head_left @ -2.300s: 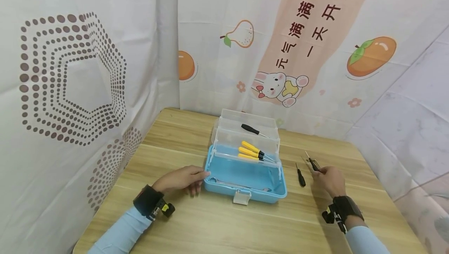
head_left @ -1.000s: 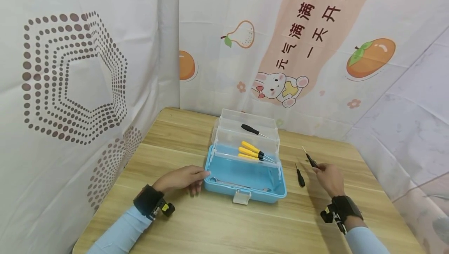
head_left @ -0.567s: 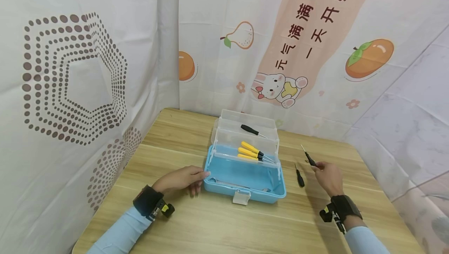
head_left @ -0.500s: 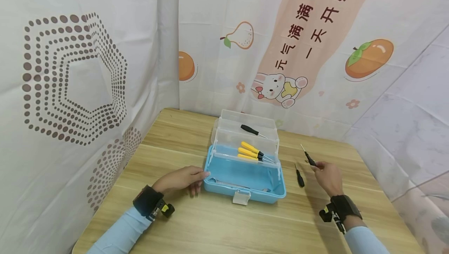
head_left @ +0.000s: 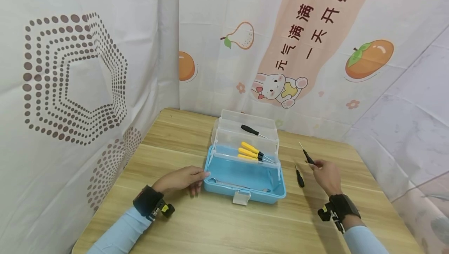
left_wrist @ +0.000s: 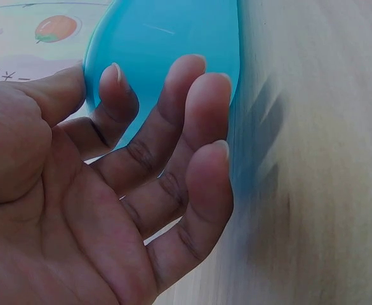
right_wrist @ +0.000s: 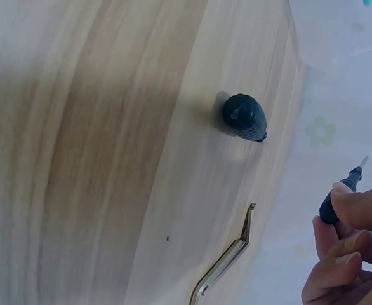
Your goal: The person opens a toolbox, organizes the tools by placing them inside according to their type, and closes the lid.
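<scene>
My right hand (head_left: 327,176) pinches a small black-handled screwdriver (head_left: 308,156) between thumb and forefinger, its tip pointing away to the upper left. The right wrist view shows that screwdriver (right_wrist: 328,208) above the table. Just left of this hand lies another black screwdriver (head_left: 300,178). A thin bent brass-coloured metal piece (right_wrist: 229,253) lies near it. My left hand (head_left: 182,177) holds the left rim of an open blue toolbox (head_left: 285,191) between thumb and forefinger; the other fingers (left_wrist: 209,184) curve loosely beside its wall.
Clear stepped trays (head_left: 219,139) rise at the toolbox's back, bearing yellow-handled screwdrivers (head_left: 250,151) and one black screwdriver (head_left: 250,130). A wrench (head_left: 233,185) lies in the box bottom. Printed curtains (head_left: 210,90) enclose the wooden table (head_left: 224,226). A clear latch (head_left: 241,197) hangs in front.
My right hand has drawn its screwdriver up and slightly left, away from the bent metal piece and toward the toolbox. My left hand stays at the rim.
</scene>
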Motion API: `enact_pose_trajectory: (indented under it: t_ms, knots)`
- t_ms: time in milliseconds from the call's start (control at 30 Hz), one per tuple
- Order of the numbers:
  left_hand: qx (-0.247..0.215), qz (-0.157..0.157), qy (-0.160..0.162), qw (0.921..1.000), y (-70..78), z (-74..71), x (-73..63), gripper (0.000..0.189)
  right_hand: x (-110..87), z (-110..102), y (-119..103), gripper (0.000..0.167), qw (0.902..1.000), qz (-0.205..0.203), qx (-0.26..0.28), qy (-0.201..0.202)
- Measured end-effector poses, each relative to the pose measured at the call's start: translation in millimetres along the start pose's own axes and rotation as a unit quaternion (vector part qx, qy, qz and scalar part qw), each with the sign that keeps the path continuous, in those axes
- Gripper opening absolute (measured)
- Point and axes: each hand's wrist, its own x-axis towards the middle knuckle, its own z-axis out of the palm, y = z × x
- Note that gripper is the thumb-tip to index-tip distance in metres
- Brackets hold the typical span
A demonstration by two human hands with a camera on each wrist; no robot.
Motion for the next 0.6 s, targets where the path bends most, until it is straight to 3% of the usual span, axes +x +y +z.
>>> enact_pose_trajectory:
  t_ms: [600]
  knots:
    - [-0.004, 0.001, 0.000, 1.0000, -1.7, -0.1, 0.6, 0.052, 3.4, -1, -13, 0.023, 1.0000, -0.002, 0.002, 0.005]
